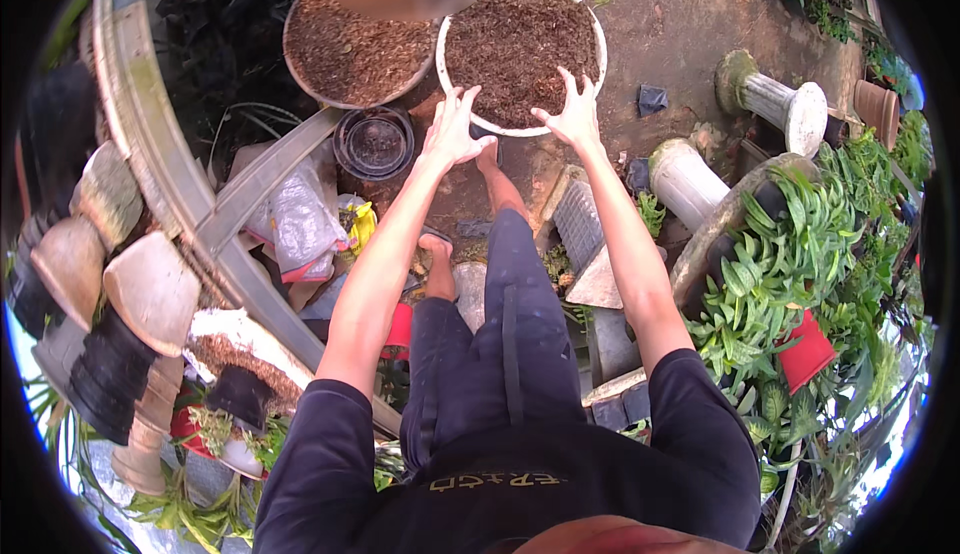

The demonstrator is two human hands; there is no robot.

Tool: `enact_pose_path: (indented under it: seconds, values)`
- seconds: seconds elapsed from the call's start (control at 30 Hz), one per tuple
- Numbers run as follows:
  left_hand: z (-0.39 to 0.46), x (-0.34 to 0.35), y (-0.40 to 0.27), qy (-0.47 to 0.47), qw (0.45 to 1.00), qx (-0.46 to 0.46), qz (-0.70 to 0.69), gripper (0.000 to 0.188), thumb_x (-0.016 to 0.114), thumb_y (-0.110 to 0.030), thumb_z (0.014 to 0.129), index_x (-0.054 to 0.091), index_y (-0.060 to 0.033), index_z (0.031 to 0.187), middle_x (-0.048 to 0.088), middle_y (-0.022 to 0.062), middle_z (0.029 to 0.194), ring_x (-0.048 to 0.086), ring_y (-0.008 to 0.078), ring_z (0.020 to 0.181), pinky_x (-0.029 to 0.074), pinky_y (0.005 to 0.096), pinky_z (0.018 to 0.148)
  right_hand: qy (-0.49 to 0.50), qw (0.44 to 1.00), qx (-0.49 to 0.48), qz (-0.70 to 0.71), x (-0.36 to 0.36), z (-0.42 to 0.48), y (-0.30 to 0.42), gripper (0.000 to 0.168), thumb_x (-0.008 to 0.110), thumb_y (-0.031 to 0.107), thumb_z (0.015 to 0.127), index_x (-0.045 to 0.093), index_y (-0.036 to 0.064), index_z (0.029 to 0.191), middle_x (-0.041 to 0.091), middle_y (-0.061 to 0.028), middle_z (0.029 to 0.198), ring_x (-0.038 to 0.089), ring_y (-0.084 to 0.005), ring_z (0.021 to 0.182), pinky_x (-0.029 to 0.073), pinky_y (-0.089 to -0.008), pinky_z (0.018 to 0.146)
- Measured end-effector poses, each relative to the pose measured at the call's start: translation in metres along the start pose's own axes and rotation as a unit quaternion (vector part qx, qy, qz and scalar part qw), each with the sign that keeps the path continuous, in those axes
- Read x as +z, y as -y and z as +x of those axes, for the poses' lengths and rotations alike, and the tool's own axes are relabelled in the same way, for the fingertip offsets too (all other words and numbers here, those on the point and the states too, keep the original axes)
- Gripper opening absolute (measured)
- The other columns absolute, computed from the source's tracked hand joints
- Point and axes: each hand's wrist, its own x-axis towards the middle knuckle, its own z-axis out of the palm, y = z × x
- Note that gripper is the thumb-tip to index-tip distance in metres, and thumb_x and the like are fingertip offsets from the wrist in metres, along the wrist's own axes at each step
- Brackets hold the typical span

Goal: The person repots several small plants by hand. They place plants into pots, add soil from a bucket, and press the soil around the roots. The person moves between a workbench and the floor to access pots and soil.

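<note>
Before me stands a round white-rimmed tub (pixel 598 21) filled with dark brown potting soil (pixel 517 43). My left hand (pixel 451 127) hovers by the tub's near left edge, fingers spread and holding nothing. Over the near right rim, my right hand (pixel 574 112) is spread too, its thumb and fingers apart above the soil. Whether either hand touches the rim, I cannot tell. Left of this tub is a second wide tub (pixel 294 66) of coarser, reddish-brown bark-like mix (pixel 360 51). A blurred oval patch hides part of its far side.
A black round plastic pot (pixel 373 143) sits below the second tub. A metal beam (pixel 270 179) crosses at left, beside plastic sacks (pixel 304 216). White pedestals (pixel 686 179) lie at right near leafy potted plants (pixel 780 254). Stacked pots (pixel 150 291) line the left side.
</note>
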Motion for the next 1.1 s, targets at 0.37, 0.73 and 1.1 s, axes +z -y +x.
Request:
enact_pose_path:
  seconds: [0.37, 0.73, 1.1]
  values:
    - [0.198, 0.137, 0.0, -0.04, 0.99, -0.126, 0.05, 0.109, 0.089, -0.019, 0.06, 0.027, -0.0208, 0.15, 0.015, 0.0194, 0.154, 0.027, 0.0499, 0.136, 0.046, 0.0641, 0.096, -0.046, 0.994, 0.042, -0.086, 0.098, 0.14, -0.068, 0.095, 0.086, 0.027, 0.061, 0.039, 0.026, 0.144, 0.019, -0.0321, 0.148, 0.043, -0.0536, 0.122, 0.043, -0.0552, 0.103]
    - [0.189, 0.119, -0.012, 0.04, 0.985, -0.131, -0.108, 0.099, 0.088, -0.026, 0.064, 0.034, -0.0099, 0.146, 0.02, 0.0301, 0.154, 0.032, 0.0432, 0.14, 0.033, 0.0437, 0.115, -0.007, 0.994, -0.006, 0.107, 0.064, 0.127, -0.093, 0.062, 0.083, 0.019, 0.064, 0.06, 0.013, 0.12, 0.056, -0.0258, 0.126, 0.052, -0.0421, 0.123, 0.044, -0.0454, 0.103]
    - [-0.019, -0.042, -0.086, -0.135, 0.968, 0.034, -0.208, 0.079, 0.084, -0.014, 0.062, 0.044, -0.008, 0.129, 0.049, 0.0206, 0.119, 0.051, 0.0402, 0.117, 0.047, 0.0478, 0.099, 0.087, 0.949, -0.198, 0.228, -0.081, -0.029, 0.051, 0.057, 0.081, 0.009, 0.063, 0.061, 0.005, 0.116, 0.063, -0.0126, 0.119, 0.059, -0.0249, 0.114, 0.045, -0.0368, 0.101]
